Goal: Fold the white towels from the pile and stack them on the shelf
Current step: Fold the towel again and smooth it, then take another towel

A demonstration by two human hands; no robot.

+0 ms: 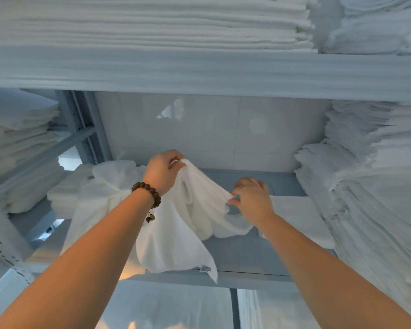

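A white towel (pixel 176 236) hangs loose over the grey shelf (pixel 242 252) in the middle of the view. My left hand (pixel 163 170), with a brown bead bracelet on its wrist, pinches the towel's top edge and lifts it. My right hand (pixel 252 198) pinches the same edge lower and to the right, so the cloth stretches between both hands. The towel's bottom corner droops past the shelf's front edge. Behind my left arm lies a rumpled pile of white towels (pixel 105 186). A flat folded towel (pixel 299 217) lies on the shelf to the right of my right hand.
A tall stack of folded white linen (pixel 375 186) fills the right side of the shelf. More folded stacks sit at the left (pixel 19 138) and on the shelf above (pixel 152 22). A grey metal upright (pixel 81 124) stands at the left rear.
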